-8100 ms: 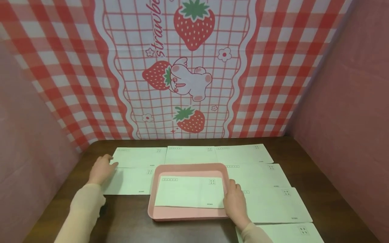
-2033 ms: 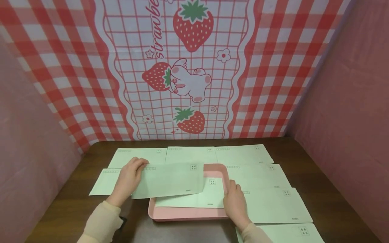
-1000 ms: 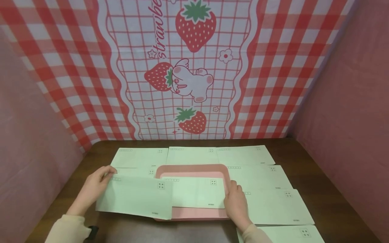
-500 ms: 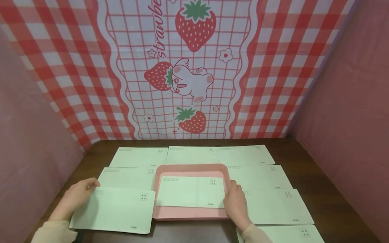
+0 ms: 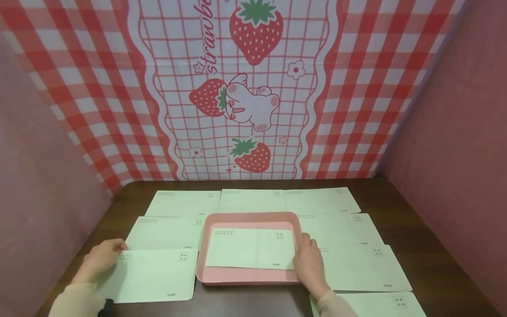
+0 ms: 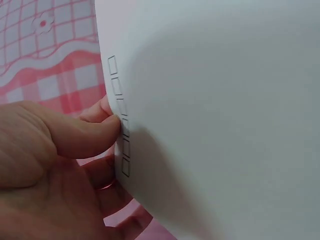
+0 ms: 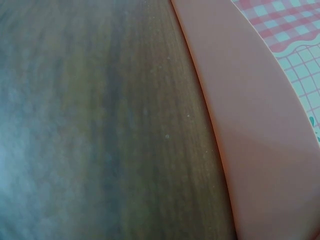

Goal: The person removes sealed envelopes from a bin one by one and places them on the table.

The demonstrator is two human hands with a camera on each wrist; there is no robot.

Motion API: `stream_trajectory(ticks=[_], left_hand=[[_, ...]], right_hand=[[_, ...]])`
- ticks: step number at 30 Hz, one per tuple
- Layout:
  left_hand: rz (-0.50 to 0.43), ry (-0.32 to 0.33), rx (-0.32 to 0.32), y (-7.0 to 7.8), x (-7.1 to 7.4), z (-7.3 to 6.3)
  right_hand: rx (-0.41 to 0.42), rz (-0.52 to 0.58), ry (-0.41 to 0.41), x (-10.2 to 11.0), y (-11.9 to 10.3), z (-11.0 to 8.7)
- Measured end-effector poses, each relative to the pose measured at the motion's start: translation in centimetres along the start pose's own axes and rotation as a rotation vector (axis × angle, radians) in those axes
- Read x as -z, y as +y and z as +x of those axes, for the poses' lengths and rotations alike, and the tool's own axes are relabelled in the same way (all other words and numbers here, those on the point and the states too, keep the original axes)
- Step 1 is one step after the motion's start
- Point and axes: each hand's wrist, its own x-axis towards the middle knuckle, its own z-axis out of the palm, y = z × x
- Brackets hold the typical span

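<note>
My left hand (image 5: 101, 259) pinches the left edge of a white envelope (image 5: 152, 275) at the front left. In the left wrist view, the thumb (image 6: 92, 135) lies on the printed postcode boxes and the other fingers are behind the paper. My right hand (image 5: 310, 262) grips the right rim of a pink tray (image 5: 249, 276). Inside the tray lies another white envelope (image 5: 249, 248). From the right wrist, only the tray's outer side (image 7: 250, 115) and the wood surface show, without the hand.
Along the back lie an envelope at left (image 5: 184, 202), one in the middle (image 5: 253, 200) and one at right (image 5: 321, 199). A further envelope (image 5: 164, 231) is left of the tray, and several line the right side (image 5: 364, 268). A checked strawberry cloth (image 5: 253, 92) hangs behind the brown table (image 5: 428, 246).
My left hand has carried the envelope from over the tray leftward and down to the front left, beneath the other left-hand envelope. My right hand stays on the tray rim.
</note>
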Motion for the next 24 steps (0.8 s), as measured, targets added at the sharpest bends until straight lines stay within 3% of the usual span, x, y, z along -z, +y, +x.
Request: stream_trajectory(ticks=[2,9,12,24], left_hand=[[-0.007,0.011,-0.004,0.4,-0.5,0.3],[-0.008,0.169,-0.002,1.7,-2.1,0.2],[0.0,0.203,0.002,2.1,-2.3,0.0],[0.031,0.13,0.071,2.7,-2.4,0.3]], right_hand=[[-0.002,0.0,0.001,0.1,0.1,0.1],[-0.024,0.007,-0.029,0.1,0.0,0.1],[-0.025,0.003,-0.03,0.1,0.1,0.1],[-0.029,0.005,-0.028,0.2,0.0,0.1]])
